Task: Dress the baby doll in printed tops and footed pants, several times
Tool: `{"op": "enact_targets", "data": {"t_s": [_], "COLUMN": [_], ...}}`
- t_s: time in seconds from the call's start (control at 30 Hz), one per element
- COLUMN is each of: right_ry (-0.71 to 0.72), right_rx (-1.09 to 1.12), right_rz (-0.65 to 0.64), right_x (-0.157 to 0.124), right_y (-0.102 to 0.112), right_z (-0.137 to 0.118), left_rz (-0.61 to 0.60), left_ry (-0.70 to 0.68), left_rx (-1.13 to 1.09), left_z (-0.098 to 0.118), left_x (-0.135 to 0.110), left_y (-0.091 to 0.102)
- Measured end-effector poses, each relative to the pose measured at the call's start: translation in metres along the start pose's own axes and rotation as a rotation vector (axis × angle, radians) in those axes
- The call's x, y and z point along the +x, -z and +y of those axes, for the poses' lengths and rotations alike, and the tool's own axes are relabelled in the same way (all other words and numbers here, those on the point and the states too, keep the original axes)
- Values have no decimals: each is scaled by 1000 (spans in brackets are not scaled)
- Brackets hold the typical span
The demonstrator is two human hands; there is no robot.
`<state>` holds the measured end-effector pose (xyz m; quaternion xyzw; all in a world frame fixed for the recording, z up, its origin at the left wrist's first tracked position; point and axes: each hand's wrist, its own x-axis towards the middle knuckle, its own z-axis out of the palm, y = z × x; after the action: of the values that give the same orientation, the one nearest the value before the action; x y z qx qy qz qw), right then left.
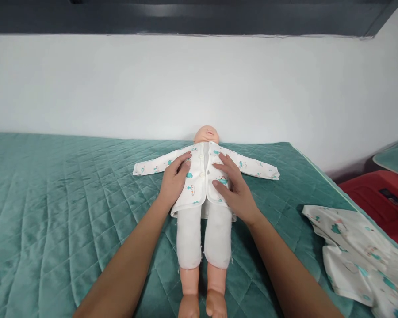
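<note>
A baby doll (207, 133) lies on its back, its head by the wall and its feet toward me. It wears a white jacket (196, 194) with small green prints and front snaps; the sleeves stretch out to both sides. The two front panels lie side by side over the chest, with a narrow gap between them. My left hand (176, 179) rests on the left panel, fingers extended. My right hand (234, 187) lies over the right panel with its fingers spread. White padded cloth legs show below the hem, ending in bare plastic feet.
A green quilted bedspread (69, 212) covers the bed. White printed trousers (358, 251) lie at the right edge. Beyond that edge is a red object (378, 198), perhaps a case. A white wall (152, 84) stands behind, with a dark beam (185, 17) above.
</note>
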<state>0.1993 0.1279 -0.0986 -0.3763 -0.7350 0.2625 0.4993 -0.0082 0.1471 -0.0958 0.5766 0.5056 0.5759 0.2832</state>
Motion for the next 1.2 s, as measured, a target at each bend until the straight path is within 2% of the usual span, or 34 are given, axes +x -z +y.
{"op": "enact_targets", "data": {"t_s": [0.17,0.3,0.4,0.47,0.57,0.73,0.9,1.07,1.2], "right_ry": [33,16,-26,-45,6,170,178,95,37], "right_rx": [-38,-59,-77,-112,-177,-224,-208,-142,-109], "right_rz": [-140,-399,-545,-559,-469,-186,57,67,109], "right_x": [0,1,0,-2,-5,-10,-18,-44,-67], "right_y": [5,25,37,39,32,13,4,-1,-4], "right_z": [0,-4,-10,-14,-17,-10,-2,-6,-16], "left_rz": [-2,-54,-114,-140,-146,-158,-256,-326,-246], "left_ry": [69,135,87,45,4,-100,-241,-209,-181], "left_rx": [-86,-289,-229,-170,-138,-84,-30,-8,6], "left_z": [0,2,6,8,4,-2,4,5,4], "left_x": [0,0,-2,-4,-5,-9,-36,-81,-99], "left_y": [0,1,1,0,-1,1,12,27,27]}}
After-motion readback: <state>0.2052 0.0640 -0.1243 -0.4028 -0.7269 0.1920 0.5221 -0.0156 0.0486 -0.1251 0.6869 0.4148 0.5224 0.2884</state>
